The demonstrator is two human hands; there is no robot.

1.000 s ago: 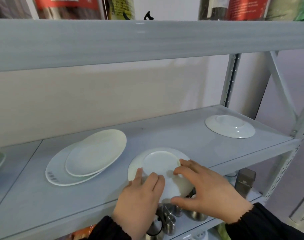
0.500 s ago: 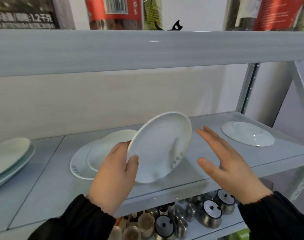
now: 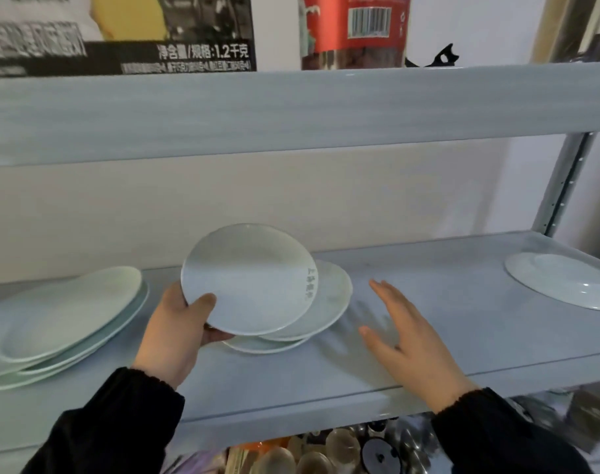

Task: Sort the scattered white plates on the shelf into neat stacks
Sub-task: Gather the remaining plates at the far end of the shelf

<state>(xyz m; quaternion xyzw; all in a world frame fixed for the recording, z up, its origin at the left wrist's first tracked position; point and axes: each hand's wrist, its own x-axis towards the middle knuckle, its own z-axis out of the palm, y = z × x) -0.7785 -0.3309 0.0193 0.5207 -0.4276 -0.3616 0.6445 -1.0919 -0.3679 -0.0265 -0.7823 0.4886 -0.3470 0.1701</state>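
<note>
My left hand [image 3: 178, 331] grips a small white plate [image 3: 249, 278] by its near-left rim, thumb on top, and holds it tilted just above two overlapping white plates [image 3: 329, 302] lying on the grey shelf [image 3: 445, 323]. My right hand [image 3: 408, 331] hovers flat over the bare shelf to the right of those plates, fingers straight, holding nothing. At the left of the shelf lies a loose stack of larger white plates [image 3: 66, 316]. One upside-down white plate [image 3: 561, 278] rests alone at the far right.
The upper shelf board [image 3: 291, 107] runs close overhead and carries printed packages and a red bottle. A metal upright [image 3: 561, 183] stands at the back right. Steel pots, lids and glass jars [image 3: 360, 449] crowd the shelf below.
The left hand has carried the small plate leftward and back, leveling it over the two overlapping plates. The right hand has stayed apart from it, open above the shelf.
</note>
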